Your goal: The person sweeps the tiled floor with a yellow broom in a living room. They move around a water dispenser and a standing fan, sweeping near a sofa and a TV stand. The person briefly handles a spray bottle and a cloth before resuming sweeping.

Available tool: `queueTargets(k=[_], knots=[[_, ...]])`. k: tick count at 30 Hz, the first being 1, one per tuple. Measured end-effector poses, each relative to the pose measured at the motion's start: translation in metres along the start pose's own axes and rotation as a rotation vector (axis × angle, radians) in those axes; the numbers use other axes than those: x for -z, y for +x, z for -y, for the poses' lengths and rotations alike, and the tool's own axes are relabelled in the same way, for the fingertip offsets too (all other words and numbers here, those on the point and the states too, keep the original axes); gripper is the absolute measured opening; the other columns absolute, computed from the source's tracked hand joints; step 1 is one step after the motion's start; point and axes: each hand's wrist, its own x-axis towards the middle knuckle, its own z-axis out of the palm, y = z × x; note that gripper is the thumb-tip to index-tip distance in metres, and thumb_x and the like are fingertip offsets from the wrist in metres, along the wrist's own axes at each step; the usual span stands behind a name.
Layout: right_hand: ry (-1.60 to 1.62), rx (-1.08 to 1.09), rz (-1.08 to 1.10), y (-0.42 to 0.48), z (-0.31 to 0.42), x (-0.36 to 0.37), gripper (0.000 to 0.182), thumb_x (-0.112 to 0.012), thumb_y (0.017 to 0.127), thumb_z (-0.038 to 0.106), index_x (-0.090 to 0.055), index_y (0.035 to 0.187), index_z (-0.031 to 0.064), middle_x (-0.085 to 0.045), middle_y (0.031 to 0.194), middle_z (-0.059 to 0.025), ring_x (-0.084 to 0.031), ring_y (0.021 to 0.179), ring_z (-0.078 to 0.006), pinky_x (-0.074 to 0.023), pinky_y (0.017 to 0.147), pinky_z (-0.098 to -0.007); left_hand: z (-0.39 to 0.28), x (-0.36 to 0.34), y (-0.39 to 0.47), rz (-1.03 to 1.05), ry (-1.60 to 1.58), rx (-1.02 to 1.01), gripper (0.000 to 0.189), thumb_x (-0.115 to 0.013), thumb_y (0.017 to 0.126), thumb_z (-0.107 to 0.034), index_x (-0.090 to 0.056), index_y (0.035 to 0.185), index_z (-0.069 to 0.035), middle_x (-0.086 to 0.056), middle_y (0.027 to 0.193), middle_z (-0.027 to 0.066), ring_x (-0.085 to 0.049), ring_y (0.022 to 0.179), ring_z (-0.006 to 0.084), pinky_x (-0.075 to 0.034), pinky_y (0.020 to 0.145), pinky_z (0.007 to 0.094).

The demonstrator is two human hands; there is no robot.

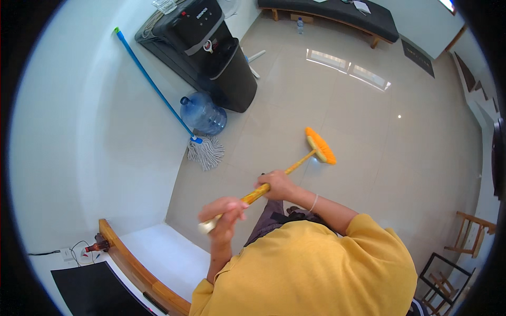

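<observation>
A broom with a yellow patterned handle point(256, 194) slants across the view in front of me. Near the handle's pale end cap, my left hand point(223, 215) is wrapped around it. Lower down the same handle, my right hand point(278, 185) grips it, with a thin band on that wrist. The broom head's orange bristles point(323, 147) rest on or just over the glossy tiled floor point(348, 118); I cannot tell which.
A string mop point(205, 152) leans on the left wall beside a blue water jug point(203, 113) and a black water dispenser point(213, 51). A dark padded bench point(336, 8) stands at the far side, a plastic bottle point(300, 25) before it. Wooden stools point(470, 233) sit right.
</observation>
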Motion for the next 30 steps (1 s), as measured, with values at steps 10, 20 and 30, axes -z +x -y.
queueTargets(k=[10,20,30], knots=[[-0.287,-0.169,0.057,0.082,-0.083,0.031,0.023,-0.067,0.073,0.022,-0.055,0.06,0.008,-0.057,0.057,-0.0119,-0.058,0.056,-0.0334,-0.0452,0.052,-0.043,0.082,0.071,0.079,0.052,0.143,0.36,0.014,-0.053,0.083,0.0,-0.067,0.089,0.0,-0.065,0.08,0.0094,-0.059,0.07,0.0139,-0.044,0.06,0.0229],[0.197,0.121,0.191,0.222,0.011,-0.041,0.011,-0.068,0.065,0.021,-0.066,0.071,0.0121,-0.062,0.066,-0.0112,-0.06,0.066,-0.0344,-0.0468,0.06,-0.0438,-0.052,0.095,0.171,0.144,0.508,-0.119,0.025,-0.05,0.09,-0.015,-0.062,0.106,-0.001,-0.047,0.052,0.003,-0.053,0.055,0.0185,-0.049,0.07,0.0421],[0.219,0.22,0.55,0.285,0.025,-0.046,0.017,-0.065,0.07,0.023,-0.063,0.066,0.0075,-0.061,0.065,-0.0148,-0.059,0.066,-0.0366,-0.0459,0.061,-0.0461,-0.043,0.124,0.168,-0.143,0.61,-0.214,0.027,-0.049,0.091,-0.018,-0.06,0.11,-0.003,-0.049,0.054,0.0038,-0.052,0.056,0.0181,-0.047,0.073,0.0434]])
